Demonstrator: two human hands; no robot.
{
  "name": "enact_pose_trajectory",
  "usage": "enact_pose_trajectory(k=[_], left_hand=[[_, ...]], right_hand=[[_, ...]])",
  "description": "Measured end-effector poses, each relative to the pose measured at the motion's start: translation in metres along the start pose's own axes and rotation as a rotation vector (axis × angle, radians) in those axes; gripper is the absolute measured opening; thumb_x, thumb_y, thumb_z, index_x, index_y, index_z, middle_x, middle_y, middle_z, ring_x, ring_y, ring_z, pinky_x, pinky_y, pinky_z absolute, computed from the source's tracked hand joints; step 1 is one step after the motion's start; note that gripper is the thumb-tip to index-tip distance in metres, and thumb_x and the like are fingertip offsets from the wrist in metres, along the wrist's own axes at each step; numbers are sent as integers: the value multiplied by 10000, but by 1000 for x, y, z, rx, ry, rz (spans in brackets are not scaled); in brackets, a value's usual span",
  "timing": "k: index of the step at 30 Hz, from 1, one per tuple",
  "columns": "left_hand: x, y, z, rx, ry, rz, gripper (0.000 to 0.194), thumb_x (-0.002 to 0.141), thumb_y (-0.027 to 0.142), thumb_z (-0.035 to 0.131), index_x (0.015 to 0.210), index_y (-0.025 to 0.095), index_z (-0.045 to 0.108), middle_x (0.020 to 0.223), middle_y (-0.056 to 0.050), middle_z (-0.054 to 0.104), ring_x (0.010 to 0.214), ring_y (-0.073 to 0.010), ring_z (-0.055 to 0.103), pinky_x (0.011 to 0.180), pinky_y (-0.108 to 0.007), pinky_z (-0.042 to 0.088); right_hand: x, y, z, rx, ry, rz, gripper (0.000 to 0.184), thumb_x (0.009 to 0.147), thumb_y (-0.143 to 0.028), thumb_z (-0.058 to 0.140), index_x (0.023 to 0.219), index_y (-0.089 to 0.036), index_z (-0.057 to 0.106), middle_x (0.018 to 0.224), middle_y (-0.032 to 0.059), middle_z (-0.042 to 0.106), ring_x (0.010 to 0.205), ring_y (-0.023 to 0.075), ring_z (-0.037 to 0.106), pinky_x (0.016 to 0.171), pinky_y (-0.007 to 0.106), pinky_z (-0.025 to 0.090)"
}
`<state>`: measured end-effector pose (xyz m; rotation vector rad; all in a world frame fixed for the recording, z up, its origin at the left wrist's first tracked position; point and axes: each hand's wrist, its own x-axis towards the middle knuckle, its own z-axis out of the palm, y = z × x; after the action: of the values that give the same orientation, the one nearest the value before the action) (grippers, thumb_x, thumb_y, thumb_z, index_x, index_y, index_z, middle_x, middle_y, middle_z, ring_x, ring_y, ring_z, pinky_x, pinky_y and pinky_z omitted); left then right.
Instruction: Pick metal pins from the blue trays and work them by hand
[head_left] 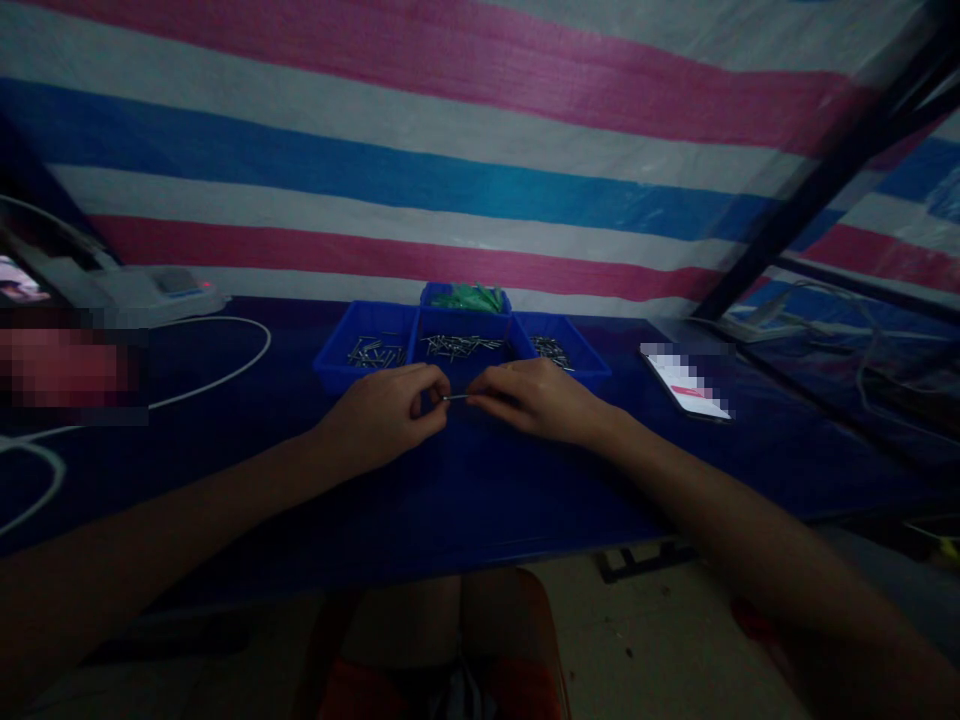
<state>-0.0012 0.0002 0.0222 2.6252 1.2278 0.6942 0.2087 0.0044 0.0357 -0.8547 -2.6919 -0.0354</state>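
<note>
A thin metal pin [457, 398] spans the short gap between my two hands, lying almost level above the blue table [480, 510]. My left hand [386, 415] pinches one end, where a slightly thicker bit shows at the fingertips. The other end sits in the closed fingertips of my right hand [544, 400]. Just beyond my hands are a left blue bin [330, 355] and a right blue bin [596, 362], both with loose slim metal pieces in them. Between these, a heap of similar metal pieces [461, 347] lies in the middle. Whether the pin has a thread cannot be seen.
Behind the heap, a blue bin [465, 318] holds green pieces [469, 298], perhaps in a bag. A phone [686, 385] lies to the right. A white device [169, 290] and a white cable [259, 325] are on the left. Striped sheeting [450, 180] hangs behind the table.
</note>
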Motion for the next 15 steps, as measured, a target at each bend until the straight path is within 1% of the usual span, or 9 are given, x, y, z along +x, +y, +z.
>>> enact_pose_trajectory(k=[3,5,8,10,13,15], left_hand=[[0,4,-2,-40,77,30,104,768,246,515,805,162,563,659,38,545,531,-73,479,539,-208,364],[-2,6,-1,-68,94,97,107,778,240,511,817,158,566,672,36,544,522,-65,466,536,-196,371],[-5,6,1,-96,50,229,115,801,231,495,847,157,571,695,28,541,549,-64,479,545,-183,383],[-6,5,2,-102,1,284,120,816,229,487,865,161,574,706,24,541,568,-64,493,553,-177,390],[-7,4,1,-83,-31,323,138,833,231,477,896,166,581,719,20,549,589,-66,512,563,-173,395],[-7,3,0,-62,-11,339,150,839,232,475,920,167,583,724,18,556,603,-68,524,571,-173,398]], right_hand=[[1,0,0,-8,-14,43,248,903,-305,383,942,-135,558,733,34,596,640,117,537,605,238,367],[3,-1,2,19,-55,30,228,900,-282,381,939,-128,545,722,32,586,613,111,520,587,234,357],[4,-3,7,80,-128,-23,202,896,-256,375,892,-124,528,677,16,549,583,103,490,560,225,341],[4,-4,11,120,-157,-64,184,897,-242,371,885,-127,515,676,8,536,589,100,487,565,220,344],[3,-5,15,176,-172,-93,174,904,-235,368,925,-128,504,710,9,544,619,101,506,593,219,368],[3,-5,16,193,-164,-95,184,909,-242,368,923,-125,509,726,15,548,636,107,515,612,226,391]])
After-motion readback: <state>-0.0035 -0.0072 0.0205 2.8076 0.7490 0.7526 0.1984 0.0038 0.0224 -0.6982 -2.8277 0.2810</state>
